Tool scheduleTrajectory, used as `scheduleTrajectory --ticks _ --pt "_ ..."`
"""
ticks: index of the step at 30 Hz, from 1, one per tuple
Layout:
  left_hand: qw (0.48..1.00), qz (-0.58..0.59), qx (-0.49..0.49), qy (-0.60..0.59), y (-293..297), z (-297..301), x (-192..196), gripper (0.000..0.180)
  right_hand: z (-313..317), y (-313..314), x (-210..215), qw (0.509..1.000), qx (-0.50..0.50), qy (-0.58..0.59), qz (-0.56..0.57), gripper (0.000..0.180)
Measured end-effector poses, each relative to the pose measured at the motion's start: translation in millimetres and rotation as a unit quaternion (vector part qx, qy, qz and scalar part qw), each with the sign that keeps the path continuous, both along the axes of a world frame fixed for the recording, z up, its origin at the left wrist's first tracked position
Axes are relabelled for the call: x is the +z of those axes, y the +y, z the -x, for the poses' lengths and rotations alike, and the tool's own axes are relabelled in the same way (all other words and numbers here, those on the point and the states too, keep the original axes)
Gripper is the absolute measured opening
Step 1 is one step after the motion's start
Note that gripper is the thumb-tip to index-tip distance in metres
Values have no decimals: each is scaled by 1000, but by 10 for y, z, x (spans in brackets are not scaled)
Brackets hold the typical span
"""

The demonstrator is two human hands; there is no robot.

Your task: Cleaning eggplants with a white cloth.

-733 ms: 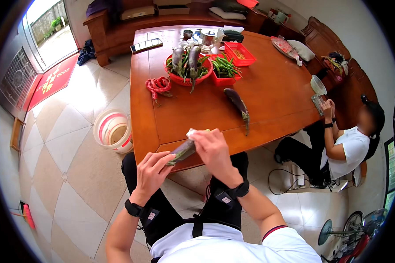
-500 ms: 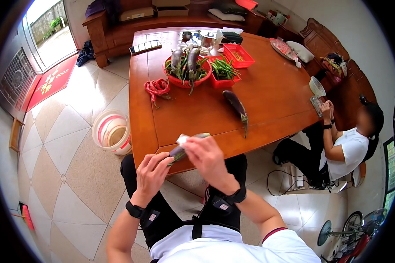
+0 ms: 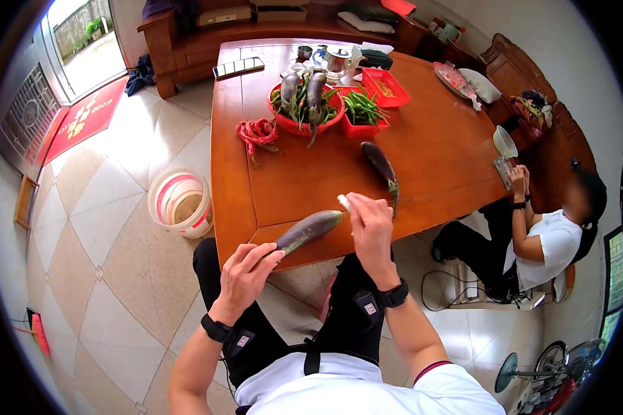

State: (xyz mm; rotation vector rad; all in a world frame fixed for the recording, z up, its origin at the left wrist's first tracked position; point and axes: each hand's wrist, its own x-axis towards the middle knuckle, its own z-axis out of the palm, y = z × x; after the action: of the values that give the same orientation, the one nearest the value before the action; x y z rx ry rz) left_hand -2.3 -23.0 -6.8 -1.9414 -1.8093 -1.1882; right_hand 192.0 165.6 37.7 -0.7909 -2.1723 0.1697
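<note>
My left hand [image 3: 246, 273] grips the lower end of a long purple eggplant [image 3: 311, 229] held out over the near edge of the wooden table [image 3: 429, 159]. My right hand [image 3: 370, 225] is at the eggplant's far end and pinches a small white tool [image 3: 343, 201], perhaps a peeler. A second eggplant [image 3: 381, 164] lies on the table just beyond my right hand.
A red basket [image 3: 304, 104] holds more eggplants and greens, beside a red tray of green peppers [image 3: 362, 111] and loose red chillies [image 3: 257, 131]. A white and pink bucket [image 3: 180, 202] stands on the tiled floor at left. Another person [image 3: 547, 235] sits at the table's right.
The eggplant has swung from pointing up and left to lying flatter, its tip now to the right. My right hand has shifted to the right end with the white tool.
</note>
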Motion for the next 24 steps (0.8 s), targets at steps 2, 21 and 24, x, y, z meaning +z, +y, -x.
scheduleTrajectory --ticks 2,21,24 --pt "1000 0 4 13 -7 -2 -25 37 14 -75 77 1000 1 15 19 25" --pt "1000 2 -21 19 -22 -20 4 29 56 -76 57 999 39 -9 24 19" --pt "999 6 -21 34 -34 -15 -19 29 153 -255 181 998 64 0 8 27"
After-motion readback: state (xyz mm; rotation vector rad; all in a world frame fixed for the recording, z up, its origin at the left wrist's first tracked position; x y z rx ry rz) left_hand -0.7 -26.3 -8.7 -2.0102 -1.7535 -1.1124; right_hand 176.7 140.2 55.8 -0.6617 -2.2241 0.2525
